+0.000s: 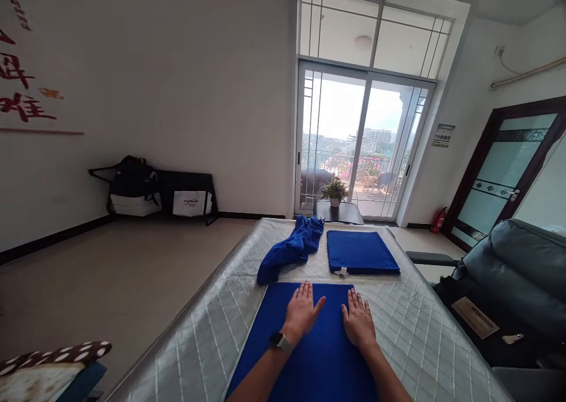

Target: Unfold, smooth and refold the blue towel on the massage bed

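A smooth blue cloth (327, 361) lies flat on the quilted silver-white mattress (207, 331), its far edge straight. My left hand (303, 309), with a watch on the wrist, rests flat on this cloth, fingers stretched out and thumb apart. Near the cloth's far right corner, my right hand (359, 320) also lies flat with fingers extended. Neither hand grips anything. Beyond them on the right is a neatly folded blue cloth (362, 251) with a white tag at its near edge. A crumpled blue cloth (294, 249) sits to its left, in a loose heap.
At the mattress's far end, a potted plant (335, 191) stands on a dark table (339, 214) before sliding glass doors. A dark leather sofa (526, 284) flanks the right side. Patterned fabric (53, 369) shows at lower left. Bags rest on a black frame (186, 181) by the wall.
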Demonstrator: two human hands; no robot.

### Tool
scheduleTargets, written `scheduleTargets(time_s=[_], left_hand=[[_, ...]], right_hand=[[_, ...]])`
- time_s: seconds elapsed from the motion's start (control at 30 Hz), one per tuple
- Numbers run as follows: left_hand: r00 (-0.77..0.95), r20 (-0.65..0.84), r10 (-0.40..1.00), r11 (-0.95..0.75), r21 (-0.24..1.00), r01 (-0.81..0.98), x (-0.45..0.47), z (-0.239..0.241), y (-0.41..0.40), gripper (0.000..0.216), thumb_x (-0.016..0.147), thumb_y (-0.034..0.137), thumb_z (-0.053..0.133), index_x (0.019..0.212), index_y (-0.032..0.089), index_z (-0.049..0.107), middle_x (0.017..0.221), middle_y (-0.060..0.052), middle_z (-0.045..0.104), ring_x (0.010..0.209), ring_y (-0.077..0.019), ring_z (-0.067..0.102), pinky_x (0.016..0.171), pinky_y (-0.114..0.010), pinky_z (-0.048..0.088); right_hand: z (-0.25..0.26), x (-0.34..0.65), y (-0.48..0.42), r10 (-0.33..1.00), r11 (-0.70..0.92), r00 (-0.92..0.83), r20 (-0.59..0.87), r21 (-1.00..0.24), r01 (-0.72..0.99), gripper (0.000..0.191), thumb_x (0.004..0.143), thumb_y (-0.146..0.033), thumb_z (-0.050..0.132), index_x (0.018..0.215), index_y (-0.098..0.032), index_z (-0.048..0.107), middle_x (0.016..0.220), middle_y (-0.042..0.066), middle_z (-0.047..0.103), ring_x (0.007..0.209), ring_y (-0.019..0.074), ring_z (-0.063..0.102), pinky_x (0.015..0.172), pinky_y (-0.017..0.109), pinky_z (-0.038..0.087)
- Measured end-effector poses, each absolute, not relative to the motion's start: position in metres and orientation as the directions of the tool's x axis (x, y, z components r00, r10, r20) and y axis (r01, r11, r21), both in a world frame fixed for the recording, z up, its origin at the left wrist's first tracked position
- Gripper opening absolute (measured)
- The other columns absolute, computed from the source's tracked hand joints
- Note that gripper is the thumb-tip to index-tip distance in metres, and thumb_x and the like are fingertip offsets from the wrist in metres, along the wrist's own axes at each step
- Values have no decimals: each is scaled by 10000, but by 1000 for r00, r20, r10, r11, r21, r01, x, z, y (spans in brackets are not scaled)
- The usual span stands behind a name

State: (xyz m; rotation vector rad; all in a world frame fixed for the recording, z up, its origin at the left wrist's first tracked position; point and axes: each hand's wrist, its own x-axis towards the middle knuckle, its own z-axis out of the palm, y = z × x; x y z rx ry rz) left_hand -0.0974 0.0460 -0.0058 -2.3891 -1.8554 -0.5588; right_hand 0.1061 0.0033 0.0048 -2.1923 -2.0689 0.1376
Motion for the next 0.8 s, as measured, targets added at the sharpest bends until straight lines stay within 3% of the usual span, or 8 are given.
scheduleTargets(time_s=[0.1,0.2,0.37,0.5,0.8], left_hand=[[421,295,858,-489,217,845,-31,-5,23,730,1021,576,169,1526,107,409,1571,-160,445,1475,-263,379,1198,-446,339],[461,306,833,-539,259,802,-2,-7,9,686,1039,509,133,1542,109,373,1595,-138,413,1497,-241,335,1224,-448,306],[419,280,864,-485,235,842,-26,-14,9,683,1034,535,166,1548,133,367,1597,-122,411,1503,-251,321,1227,-480,308],[377,255,890,-430,201,880,-53,-16,10,732,1016,606,175,1548,141,367,1607,-112,391,1506,-251,314,1229,-474,308],[235,237,943,-262,90,961,-151,-22,14,751,1014,614,162,1545,126,371,1609,-131,371,1498,-266,332,1224,-479,297]], right_hand=[[5,108,0,1000,-7,9,17,-102,995,615,1013,-325,233,1604,-163,191,1675,29,110,1550,208,71,1244,432,41],[4,111,-3,999,29,-28,18,-68,997,627,980,-230,286,1603,-205,219,1677,19,78,1551,217,53,1242,434,29],[5,111,-1,999,39,-37,20,-117,992,581,1013,-309,248,1584,-214,301,1675,24,103,1549,242,81,1238,467,58],[6,109,2,999,-18,23,27,-182,983,632,1015,-366,227,1602,-132,200,1667,59,158,1549,221,85,1241,443,51],[4,109,3,999,-44,49,18,-221,974,652,1013,-410,189,1610,-149,159,1674,15,132,1551,188,57,1242,416,3]])
